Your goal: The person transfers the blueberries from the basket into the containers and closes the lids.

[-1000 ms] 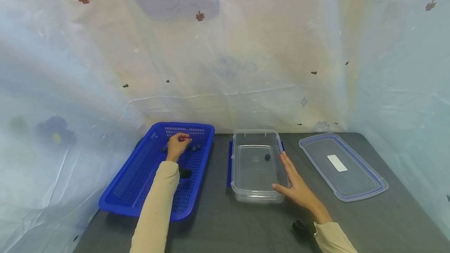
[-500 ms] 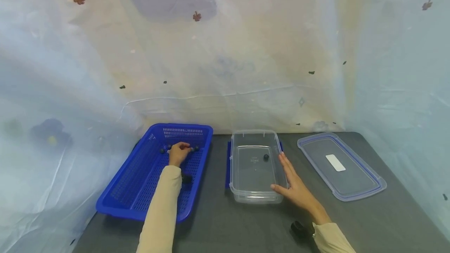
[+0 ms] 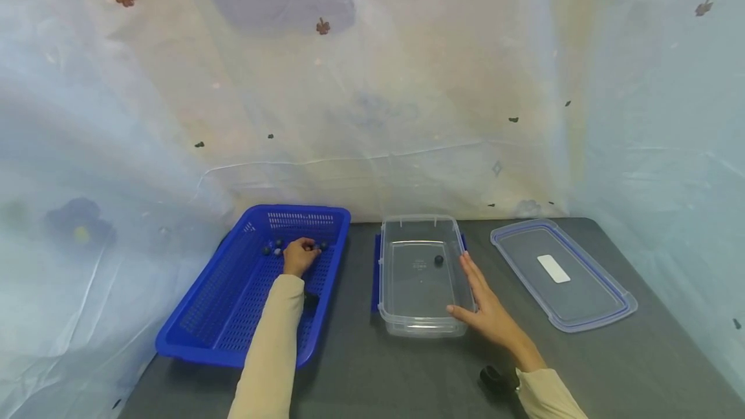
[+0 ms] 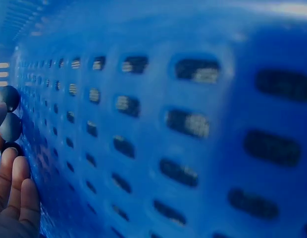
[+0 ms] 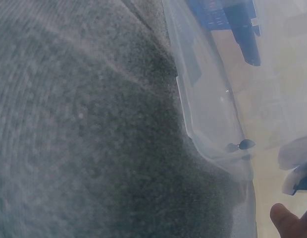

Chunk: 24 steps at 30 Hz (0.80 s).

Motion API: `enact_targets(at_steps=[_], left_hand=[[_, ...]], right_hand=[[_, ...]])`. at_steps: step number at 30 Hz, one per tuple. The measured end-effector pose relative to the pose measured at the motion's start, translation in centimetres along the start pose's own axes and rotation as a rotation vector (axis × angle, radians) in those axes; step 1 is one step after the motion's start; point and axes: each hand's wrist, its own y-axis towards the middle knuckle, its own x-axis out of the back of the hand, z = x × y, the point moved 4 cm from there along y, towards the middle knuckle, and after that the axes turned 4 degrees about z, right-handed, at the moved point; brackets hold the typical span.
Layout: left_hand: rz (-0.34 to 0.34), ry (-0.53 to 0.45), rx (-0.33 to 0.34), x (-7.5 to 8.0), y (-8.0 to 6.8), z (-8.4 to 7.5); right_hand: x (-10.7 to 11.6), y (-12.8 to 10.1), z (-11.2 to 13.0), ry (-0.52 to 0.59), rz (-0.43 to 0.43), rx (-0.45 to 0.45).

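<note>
My left hand (image 3: 299, 257) is down inside the blue perforated basket (image 3: 224, 355), near its far end. In the left wrist view, its thumb and a finger pinch a small dark round ball (image 4: 11, 127). Another dark ball (image 4: 9, 97) lies right above that one, and a third (image 4: 13, 147) is partly hidden by fingertips. More balls (image 3: 266, 251) lie left of the hand, one of them paler. My right hand (image 3: 490, 315) rests with straight, spread fingers against the right side of a clear plastic container (image 3: 407, 306). Inside the container is one dark ball (image 3: 439, 260).
The container's clear lid (image 3: 588, 296), with a blue seal and white label, lies to the right on the dark grey table (image 3: 361, 380). Blue clip flaps (image 3: 376, 273) hang at the container's sides. A pale patterned sheet (image 3: 372, 83) hangs behind and at both sides.
The left hand has moved lower and slightly right among the balls, its fingers closing on one. The right hand stays against the container. The head view has shifted slightly.
</note>
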Motion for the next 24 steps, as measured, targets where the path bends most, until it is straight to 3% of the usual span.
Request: enact_targets(at_steps=[13, 24], left_hand=[[-0.042, -0.036, 0.035, 0.19, -0.39, 0.07], [-0.015, -0.132, 0.091, 0.74, -0.08, -0.03]], right_hand=[[-0.04, 0.0, -0.19, -0.001, 0.0, -0.002], [0.01, -0.04, -0.21, -0.005, 0.003, 0.0]])
